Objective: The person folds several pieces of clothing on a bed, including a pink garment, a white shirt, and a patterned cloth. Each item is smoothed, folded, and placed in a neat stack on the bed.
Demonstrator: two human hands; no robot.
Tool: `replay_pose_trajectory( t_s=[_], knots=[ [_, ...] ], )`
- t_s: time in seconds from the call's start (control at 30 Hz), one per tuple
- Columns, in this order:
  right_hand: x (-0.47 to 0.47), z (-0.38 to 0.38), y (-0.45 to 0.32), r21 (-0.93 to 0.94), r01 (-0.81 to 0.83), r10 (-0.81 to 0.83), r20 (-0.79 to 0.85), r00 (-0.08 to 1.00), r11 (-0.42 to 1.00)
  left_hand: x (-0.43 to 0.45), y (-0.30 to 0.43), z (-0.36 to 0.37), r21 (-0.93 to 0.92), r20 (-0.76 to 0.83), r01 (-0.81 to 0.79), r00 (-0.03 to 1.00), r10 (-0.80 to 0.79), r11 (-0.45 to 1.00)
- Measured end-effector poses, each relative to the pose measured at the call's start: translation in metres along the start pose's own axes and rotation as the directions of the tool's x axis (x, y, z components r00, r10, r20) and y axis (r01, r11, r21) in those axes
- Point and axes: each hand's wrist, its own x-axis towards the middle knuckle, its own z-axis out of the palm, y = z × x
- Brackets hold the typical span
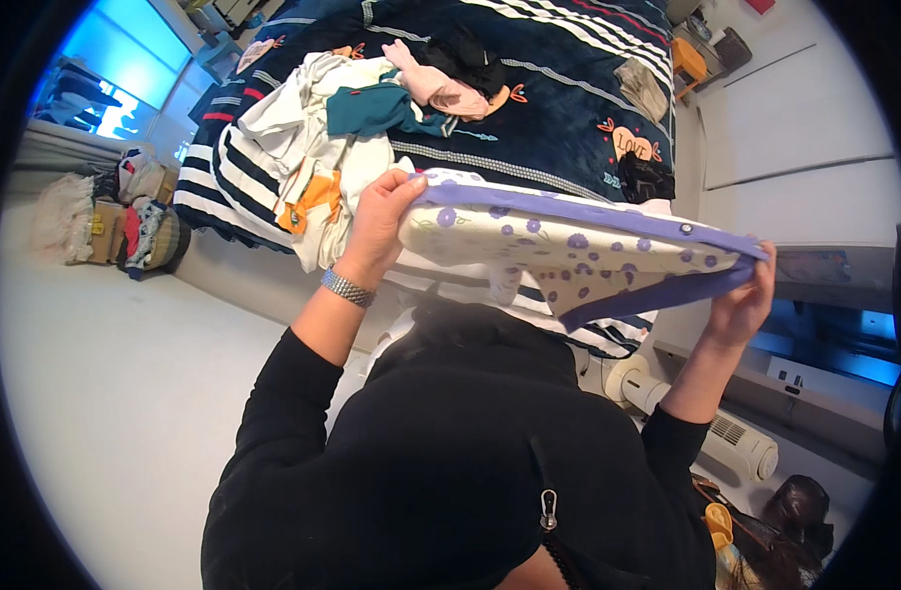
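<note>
Stretched between my two hands is a white garment (487,236) with purple flowers and a purple button band. My left hand (384,217) pinches one end of the band, thumb on top. At the other end my right hand (745,295) grips the band and a folded purple edge. A corner of the cloth hangs down between them, above the near edge of the bed. A button shows on the band close to my right hand. Beyond the garment lies a heap of white clothes (303,110), with a teal garment (369,109) and a pink garment (439,85) on it.
A dark blue patterned blanket (554,110) covers the bed. Black clothing (461,63) and a beige garment (641,88) lie farther back. A white tower fan (731,439) stands at the right. Boxes and baskets of clothes (118,221) sit on the floor at the left.
</note>
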Motion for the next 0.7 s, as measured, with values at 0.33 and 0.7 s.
replay_pose_trajectory(
  t_s=[0.33,0.7],
  knots=[
    [-0.028,-0.067,0.127,-0.898,-0.025,0.346,0.143,0.927,0.439,-0.030,0.006,0.059,0.271,0.151,-0.085,0.987,0.045,0.959],
    [-0.053,0.121,0.126,-0.624,0.138,0.279,0.523,0.806,0.769,-0.044,-0.018,0.071,0.391,0.105,0.084,0.985,-0.134,0.917]
  ],
)
